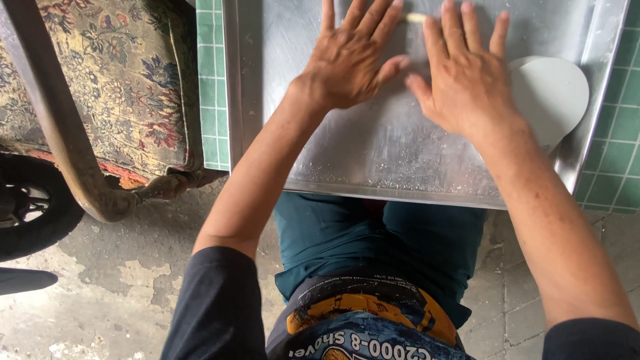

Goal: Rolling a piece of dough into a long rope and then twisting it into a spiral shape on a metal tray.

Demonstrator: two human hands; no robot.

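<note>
On the steel tray (320, 133), both hands, left (350, 63) and right (467, 80), press flat, empty, beside a white disc (557, 93).

Street-side food preparation spot

A flour-dusted stainless-steel work tray (413, 153) sits on a green-tiled counter (212, 80) above stained concrete floor (120, 280), beside a worn floral-upholstered wooden chair (113, 73).

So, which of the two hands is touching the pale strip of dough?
The left hand: its fingertips reach the pale dough strip; the right hand lies beside it.

Soft daylight, dull glare on steel tray (400, 153); fingertips slightly motion-blurred, mild edge distortion
</note>
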